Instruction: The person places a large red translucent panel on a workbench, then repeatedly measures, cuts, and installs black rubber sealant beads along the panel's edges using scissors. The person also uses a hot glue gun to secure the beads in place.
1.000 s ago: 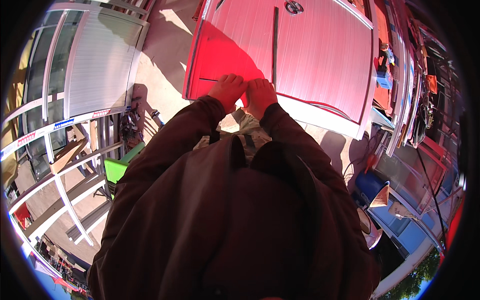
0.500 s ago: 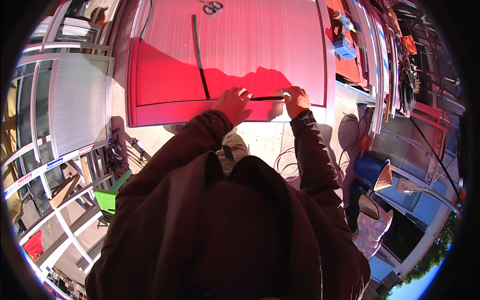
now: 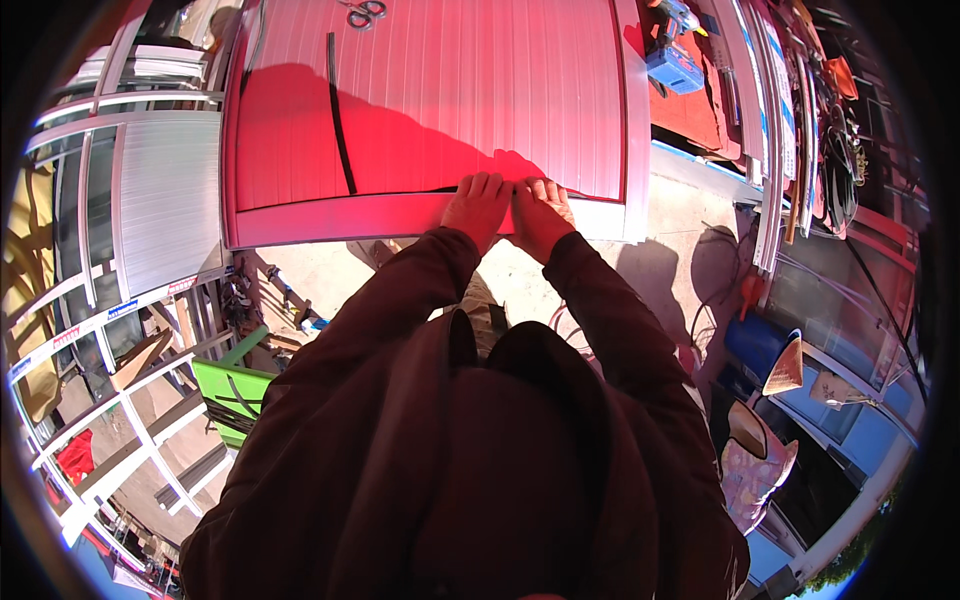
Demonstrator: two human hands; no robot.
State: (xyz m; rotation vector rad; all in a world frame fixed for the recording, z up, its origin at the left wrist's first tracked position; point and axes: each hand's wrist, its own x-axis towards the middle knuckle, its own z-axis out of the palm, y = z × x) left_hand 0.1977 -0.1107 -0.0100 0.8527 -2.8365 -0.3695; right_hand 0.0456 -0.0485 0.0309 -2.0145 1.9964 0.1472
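Observation:
A ribbed panel, looking pink-red, lies in front of me in a pale frame. A thin black sealing strip runs along the groove at its near edge. My left hand and my right hand are side by side on this edge, almost touching. Their fingers are closed and press down on the strip, which they partly hide. Another black strip lies loose across the panel, left of my hands. Black-handled scissors rest at the panel's far side.
A blue cordless drill lies on a red surface right of the panel. Long pale profiles stand beyond it. Framed panels and a green plastic chair are at the left. A blue drum stands at the lower right.
My right hand has moved left along the near edge to my left hand, and the raised piece of strip between them no longer shows. The view has shifted, so the panel appears further left.

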